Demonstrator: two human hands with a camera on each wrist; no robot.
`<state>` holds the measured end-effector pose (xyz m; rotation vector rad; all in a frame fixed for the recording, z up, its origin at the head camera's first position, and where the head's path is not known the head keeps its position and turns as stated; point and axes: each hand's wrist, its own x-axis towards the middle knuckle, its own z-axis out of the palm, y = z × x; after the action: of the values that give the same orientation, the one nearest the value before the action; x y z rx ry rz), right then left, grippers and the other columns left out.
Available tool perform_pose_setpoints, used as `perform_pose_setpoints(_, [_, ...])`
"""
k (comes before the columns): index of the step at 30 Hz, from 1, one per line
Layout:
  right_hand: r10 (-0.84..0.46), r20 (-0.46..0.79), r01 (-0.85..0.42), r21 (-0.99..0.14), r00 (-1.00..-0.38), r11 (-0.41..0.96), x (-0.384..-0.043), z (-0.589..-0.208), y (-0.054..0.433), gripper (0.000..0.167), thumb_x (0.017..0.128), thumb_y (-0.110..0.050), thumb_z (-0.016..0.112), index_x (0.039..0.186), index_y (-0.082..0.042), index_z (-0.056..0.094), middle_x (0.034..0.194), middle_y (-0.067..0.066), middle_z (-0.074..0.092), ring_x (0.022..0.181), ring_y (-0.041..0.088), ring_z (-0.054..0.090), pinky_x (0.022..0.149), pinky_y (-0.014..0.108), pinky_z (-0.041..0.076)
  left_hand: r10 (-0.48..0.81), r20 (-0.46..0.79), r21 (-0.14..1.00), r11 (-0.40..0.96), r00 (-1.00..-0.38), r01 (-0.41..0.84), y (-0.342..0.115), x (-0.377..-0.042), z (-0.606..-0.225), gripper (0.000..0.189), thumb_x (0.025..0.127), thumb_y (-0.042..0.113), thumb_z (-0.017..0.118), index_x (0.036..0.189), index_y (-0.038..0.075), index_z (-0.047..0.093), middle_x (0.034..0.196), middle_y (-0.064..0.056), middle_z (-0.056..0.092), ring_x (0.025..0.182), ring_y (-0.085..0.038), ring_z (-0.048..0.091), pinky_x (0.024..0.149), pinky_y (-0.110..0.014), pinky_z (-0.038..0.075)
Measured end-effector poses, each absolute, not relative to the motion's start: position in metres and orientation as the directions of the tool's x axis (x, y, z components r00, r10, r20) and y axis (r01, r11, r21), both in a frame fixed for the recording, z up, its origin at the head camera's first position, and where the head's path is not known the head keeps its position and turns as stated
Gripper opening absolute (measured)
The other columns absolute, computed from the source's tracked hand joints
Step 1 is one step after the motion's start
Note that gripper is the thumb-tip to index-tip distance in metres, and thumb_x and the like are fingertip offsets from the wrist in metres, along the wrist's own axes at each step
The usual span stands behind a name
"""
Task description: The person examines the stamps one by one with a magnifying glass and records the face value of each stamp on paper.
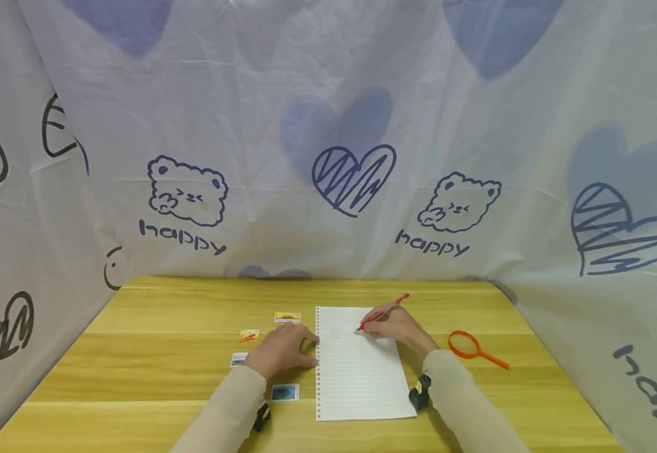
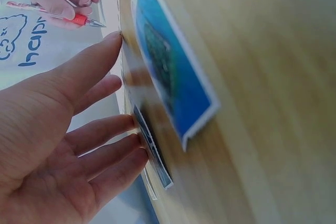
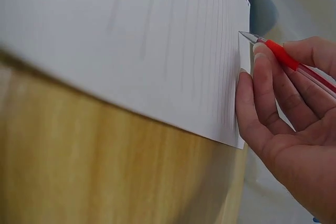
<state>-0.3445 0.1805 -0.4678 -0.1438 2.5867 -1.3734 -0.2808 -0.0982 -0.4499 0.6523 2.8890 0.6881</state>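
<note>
A lined sheet of loose-leaf paper (image 1: 362,384), punched with holes along its left edge, lies flat on the table. My right hand (image 1: 401,328) pinches a red pen (image 3: 282,54) between thumb and fingers, its tip at the upper part of the page beside faint reddish writing. The side of that hand rests on the sheet. On the left, my left hand (image 1: 284,348) lies with fingers spread and relaxed, the thumb and index fingertips at the punched edge. Around it are several small picture stamps, among them a blue one (image 2: 173,61) and a yellow one (image 1: 287,318).
An orange magnifying glass (image 1: 478,350) lies right of the sheet. A red-and-white stamp (image 1: 248,336) and a partly covered stamp (image 1: 238,359) sit left of my left hand. Behind the wooden table (image 1: 181,302) hangs a printed cloth (image 1: 260,220) with hearts and bears.
</note>
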Motion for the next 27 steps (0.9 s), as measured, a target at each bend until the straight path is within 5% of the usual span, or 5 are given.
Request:
perform_pose_setpoints(17, [-0.198,-0.129,0.001,-0.840,-0.972,0.542,-0.344,-0.466,0.180,0.010,0.091,-0.014,0.077,0.099,-0.008,0.078,0.093,0.005,0.076,0.080,0.015,0.069,0.077,0.029,0.061,0.432,-0.001,0.454,0.803,-0.902,0.385,-0.098,-0.280,-0.449,0.046,0.081,0.027,0.089,0.122,0.010,0.076,0.127,-0.011,0.073,0.112,-0.030,0.065,0.091,-0.048,0.053])
perform_pose_setpoints(27, [-0.260,-0.101,-0.028,-0.894,-0.960,0.448,-0.343,-0.466,0.192,0.018,0.090,-0.011,0.078,0.106,-0.004,0.077,0.100,0.009,0.076,0.086,0.016,0.071,0.082,0.034,0.063,0.428,-0.003,0.447,0.809,-0.904,0.382,-0.098,-0.280,-0.449,0.047,0.081,0.028,0.089,0.122,0.010,0.076,0.128,-0.010,0.073,0.106,-0.024,0.064,0.088,-0.045,0.051])
